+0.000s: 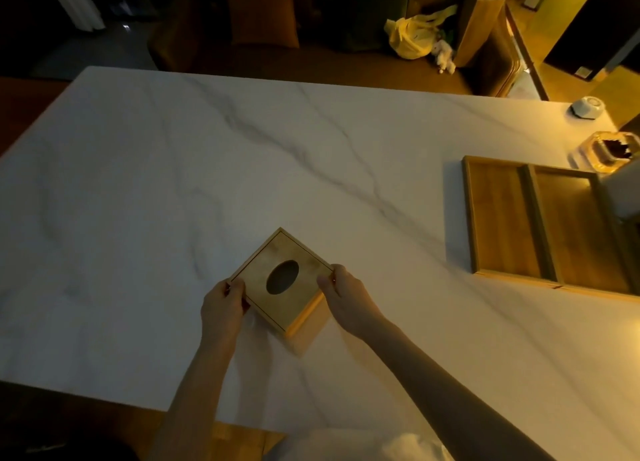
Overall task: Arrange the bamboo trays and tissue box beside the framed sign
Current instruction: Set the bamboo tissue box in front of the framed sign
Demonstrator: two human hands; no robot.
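A square bamboo tissue box (287, 297) with an oval hole in its lid sits turned like a diamond on the white marble table (207, 169), near the front edge. My left hand (223, 306) grips its left corner and my right hand (343, 297) grips its right corner. Two bamboo trays lie side by side at the right: the left tray (498, 218) and the right tray (581, 232), their long sides touching. A pale upright thing (623, 193), perhaps the framed sign, stands at the right edge, mostly cut off.
A glass dish with dark contents (604, 152) and a small white faceted object (587, 107) sit at the table's far right. Beyond the far edge are a yellow plastic bag (412, 36) and a wooden chair (485, 34). A wooden seat (239, 441) shows below the front edge.
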